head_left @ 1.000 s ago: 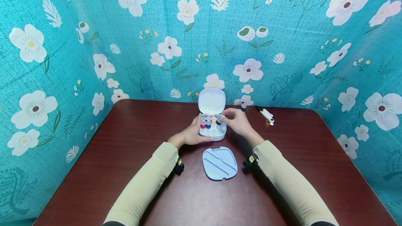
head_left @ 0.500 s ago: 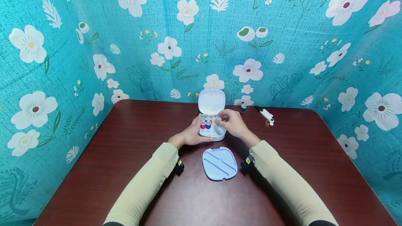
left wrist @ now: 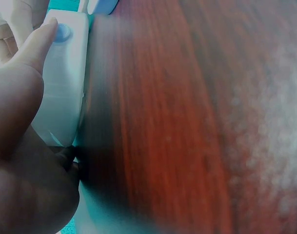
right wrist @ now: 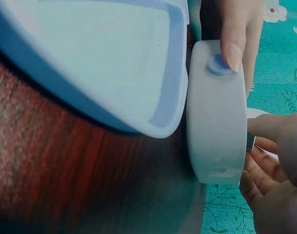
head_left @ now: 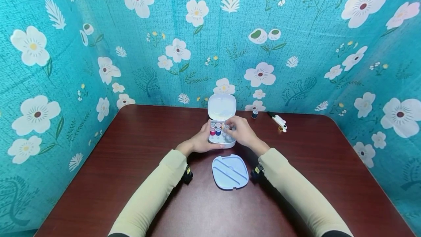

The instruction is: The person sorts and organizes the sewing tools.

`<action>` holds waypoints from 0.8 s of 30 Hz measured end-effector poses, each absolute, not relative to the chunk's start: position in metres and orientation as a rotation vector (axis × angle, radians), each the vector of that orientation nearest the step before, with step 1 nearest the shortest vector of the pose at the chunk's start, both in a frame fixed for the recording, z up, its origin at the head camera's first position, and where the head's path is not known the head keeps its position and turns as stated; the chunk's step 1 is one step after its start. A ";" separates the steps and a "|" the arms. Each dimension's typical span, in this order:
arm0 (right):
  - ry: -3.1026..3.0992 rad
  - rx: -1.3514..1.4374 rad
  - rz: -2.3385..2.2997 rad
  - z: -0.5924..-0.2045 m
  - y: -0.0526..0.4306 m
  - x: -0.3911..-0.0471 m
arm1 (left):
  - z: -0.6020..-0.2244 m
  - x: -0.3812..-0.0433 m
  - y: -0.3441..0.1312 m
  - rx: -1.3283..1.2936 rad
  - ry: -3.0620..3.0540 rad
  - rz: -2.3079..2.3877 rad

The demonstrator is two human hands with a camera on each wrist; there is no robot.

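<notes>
A white sewing box (head_left: 229, 145) stands on the table with its lid (head_left: 222, 105) raised. My left hand (head_left: 198, 141) grips its left side, the thumb along the front by a blue button (left wrist: 63, 33). Inside are several thread spools, among them a red spool (head_left: 212, 131) and a blue spool (head_left: 218, 131). Over the box's right half my right hand (head_left: 246, 131) pinches a thread spool (head_left: 226, 127) between thumb and fingers. Only a dark bit of that spool shows in the right wrist view. The fingers partly hide the pegs and spools behind.
In front of the box lies a light blue tray (head_left: 230, 172). Behind on the right stands a dark thread spool (head_left: 254, 114). Near it are white-handled thread snips (head_left: 279, 120) and a gold thimble (head_left: 280, 129). A teal floral cloth (head_left: 177, 72) hangs behind the table.
My right hand has lifted a dark spool from the box's back right and carried it slightly left and toward me, still over the box. The left hand stays on the box.
</notes>
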State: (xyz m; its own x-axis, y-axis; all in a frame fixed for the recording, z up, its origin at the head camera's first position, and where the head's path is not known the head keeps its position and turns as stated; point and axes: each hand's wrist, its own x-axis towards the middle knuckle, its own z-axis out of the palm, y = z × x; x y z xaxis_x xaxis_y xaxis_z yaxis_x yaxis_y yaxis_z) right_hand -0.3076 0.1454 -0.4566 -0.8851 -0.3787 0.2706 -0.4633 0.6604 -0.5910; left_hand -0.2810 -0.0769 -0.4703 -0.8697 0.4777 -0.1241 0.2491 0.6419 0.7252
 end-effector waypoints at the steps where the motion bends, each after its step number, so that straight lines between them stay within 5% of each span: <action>1: -2.750 0.710 1.017 -0.457 0.145 -0.308 | -0.470 -0.281 -0.077 0.585 2.561 1.062; 24: -2.817 0.814 0.695 -0.456 0.133 -0.303 | -0.471 -0.281 -0.077 0.592 2.554 1.064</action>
